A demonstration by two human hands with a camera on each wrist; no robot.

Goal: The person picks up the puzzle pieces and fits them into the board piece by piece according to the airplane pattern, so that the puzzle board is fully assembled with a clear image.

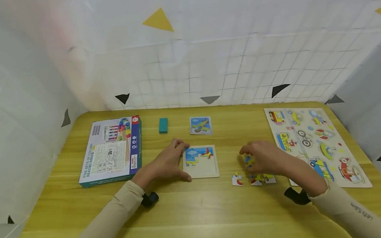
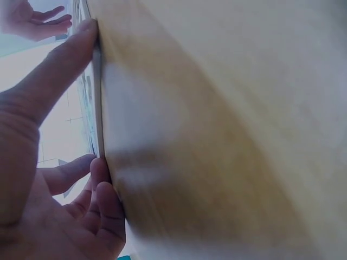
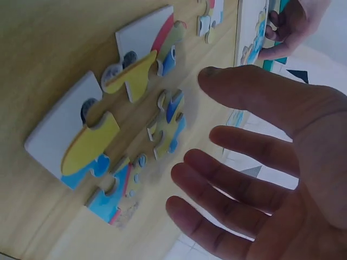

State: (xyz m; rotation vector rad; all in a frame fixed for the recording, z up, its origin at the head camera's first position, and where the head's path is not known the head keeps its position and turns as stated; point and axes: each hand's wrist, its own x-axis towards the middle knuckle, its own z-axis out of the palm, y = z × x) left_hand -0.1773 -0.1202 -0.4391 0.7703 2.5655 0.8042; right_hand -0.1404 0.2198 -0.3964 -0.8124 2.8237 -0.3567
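Note:
A small square wooden puzzle board lies flat in front of me, its upper part filled with pieces of a blue sky and a red and yellow plane. My left hand holds this board at its left side, thumb at the near corner and fingers at the far one. To the right, loose jigsaw pieces are spread on the table. Over them hovers my right hand, its fingers apart and loosely bent. In the right wrist view, a yellow and white piece lies below the fingers, untouched.
Behind the board lies a small plane picture, with a teal block to its left. A flat toy box is at the left. On the right rests a large vehicle puzzle board, partly under my right forearm.

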